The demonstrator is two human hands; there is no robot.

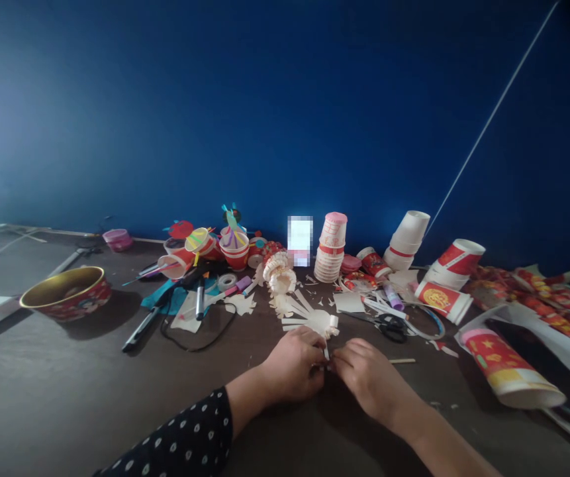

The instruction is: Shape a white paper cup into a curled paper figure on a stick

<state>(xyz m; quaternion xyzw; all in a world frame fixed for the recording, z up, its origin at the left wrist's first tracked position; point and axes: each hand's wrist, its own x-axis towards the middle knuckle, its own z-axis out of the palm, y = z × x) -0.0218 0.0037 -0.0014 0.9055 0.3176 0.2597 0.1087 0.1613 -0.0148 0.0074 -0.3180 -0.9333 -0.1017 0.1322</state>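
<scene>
Gold-rimmed bowl (86,301), small pink tub (118,242), blue wall (265,106)

White paper (320,322) lies just below the frame's centre, cut into narrow strips (295,324) fanning left and upper left; at its right edge sits a tight curl (333,322).

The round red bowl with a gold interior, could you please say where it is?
The bowl stands on the left of the head view, nearer than the small pink container and left of the blue sheet.
</scene>
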